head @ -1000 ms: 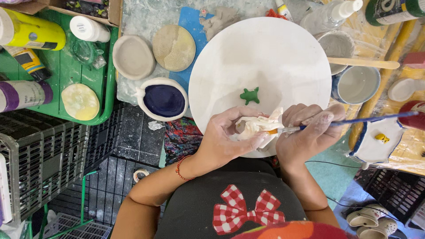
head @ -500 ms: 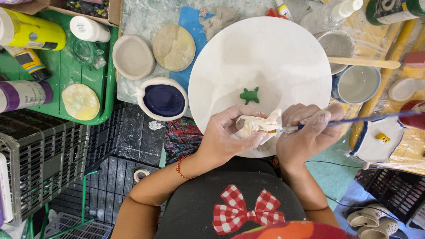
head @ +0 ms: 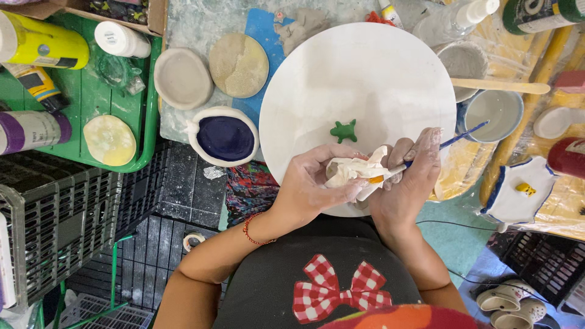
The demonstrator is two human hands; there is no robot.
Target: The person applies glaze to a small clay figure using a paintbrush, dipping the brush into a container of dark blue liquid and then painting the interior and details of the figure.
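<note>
Clay figure (head: pixel 352 172), pale, lumpy and matte, is sitting over the near edge of a smooth white round board (head: pixel 341 79), with the left hand (head: pixel 311 189) curling clamped around it and the right hand (head: pixel 409 183) pinching a thin blue-handled brush (head: pixel 442 146) against it, while a small green clay turtle (head: pixel 344 130) is lying just beyond.

Bright, even daylight, soft shadows under the hands (faint motion blur there), mild wide-angle bending at edges.
</note>
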